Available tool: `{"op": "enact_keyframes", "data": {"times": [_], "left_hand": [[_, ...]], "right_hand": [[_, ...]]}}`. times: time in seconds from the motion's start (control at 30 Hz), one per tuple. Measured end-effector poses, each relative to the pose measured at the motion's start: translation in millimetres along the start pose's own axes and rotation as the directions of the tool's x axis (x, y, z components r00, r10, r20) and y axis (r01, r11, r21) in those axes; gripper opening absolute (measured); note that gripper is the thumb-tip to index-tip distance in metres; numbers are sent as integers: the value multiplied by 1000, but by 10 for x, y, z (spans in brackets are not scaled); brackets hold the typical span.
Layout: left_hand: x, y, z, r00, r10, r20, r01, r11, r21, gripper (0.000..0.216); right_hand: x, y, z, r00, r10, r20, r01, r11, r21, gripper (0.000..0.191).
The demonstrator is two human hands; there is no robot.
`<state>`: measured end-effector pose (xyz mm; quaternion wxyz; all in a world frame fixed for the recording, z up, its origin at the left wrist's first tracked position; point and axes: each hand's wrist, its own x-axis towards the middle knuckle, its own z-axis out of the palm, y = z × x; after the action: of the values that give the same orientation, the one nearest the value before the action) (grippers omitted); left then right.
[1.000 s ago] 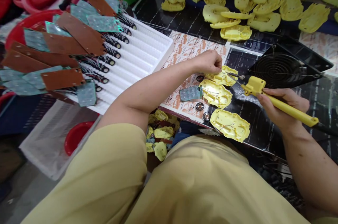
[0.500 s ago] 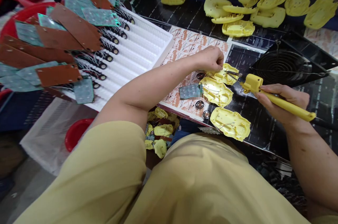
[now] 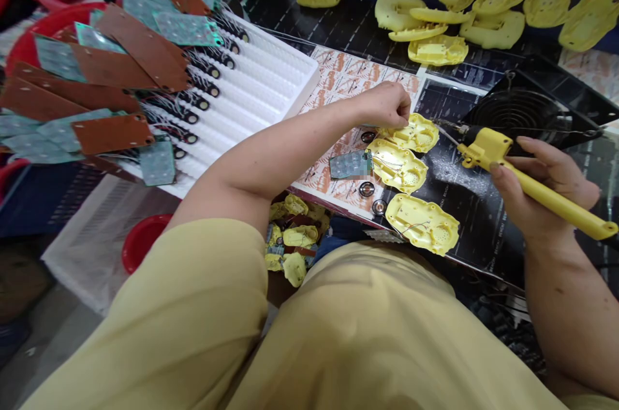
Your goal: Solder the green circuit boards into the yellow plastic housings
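My left hand [image 3: 389,106] is closed in a pinch at the far yellow plastic shell [image 3: 424,133]; what its fingertips hold is hidden. In my right hand [image 3: 556,191] is a yellow soldering gun [image 3: 491,147], its tip pointing left, just right of that shell and apart from it. A second shell [image 3: 399,168] with thin wires lies directly nearer to me. The third shell [image 3: 425,224], also with wires, rests at the table's front edge. Left of the middle shell lies a green circuit board [image 3: 347,165], with small round speakers [image 3: 366,189] beside the shells.
A white ridged foam tray [image 3: 271,68] at left carries wired speakers and several circuit boards [image 3: 113,136]. Yellow shells [image 3: 493,29] are heaped at the back. A black fan [image 3: 517,113] stands at right. Below the table edge are more yellow parts [image 3: 300,236].
My right hand has drawn the soldering gun back to the right, its tip leaving the far shell. My left hand stays pinched in nearly the same place.
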<state>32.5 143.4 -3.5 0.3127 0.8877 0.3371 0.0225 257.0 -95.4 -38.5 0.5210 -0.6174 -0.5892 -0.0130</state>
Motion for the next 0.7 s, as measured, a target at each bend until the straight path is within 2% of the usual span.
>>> {"op": "enact_keyframes", "data": {"times": [0.1, 0.23, 0.33, 0.4, 0.47, 0.53, 0.6, 0.7], "left_hand": [[6, -10, 59, 1000, 29, -12, -29, 999, 13, 13], [-52, -124, 83, 987, 144, -76, -140, 988, 59, 18], [-224, -240, -25, 957, 237, -170, -226, 971, 80, 28], [-371, -299, -105, 951, 270, -151, -257, 961, 103, 29], [-493, -333, -128, 950, 299, -85, -285, 947, 148, 31], [-548, -344, -69, 946, 321, -51, -305, 931, 199, 32], [-522, -339, 46, 943, 322, -81, -297, 927, 229, 28], [-387, -322, 211, 941, 292, -169, -256, 945, 206, 19]], "right_hand": [[-69, -58, 18, 999, 31, -31, -31, 999, 13, 63], [-181, -134, 64, 991, 71, -110, -69, 997, 23, 53], [-273, -162, 51, 978, 66, -196, -68, 998, 0, 45], [-319, -177, 17, 973, 16, -228, -32, 997, -68, 40], [-343, -200, -8, 973, -33, -230, 7, 994, -111, 35], [-347, -231, -2, 974, -44, -224, 27, 997, -76, 30], [-341, -262, 29, 983, -4, -184, 1, 1000, -17, 29], [-328, -290, 66, 993, 46, -107, -46, 999, 8, 44]]}}
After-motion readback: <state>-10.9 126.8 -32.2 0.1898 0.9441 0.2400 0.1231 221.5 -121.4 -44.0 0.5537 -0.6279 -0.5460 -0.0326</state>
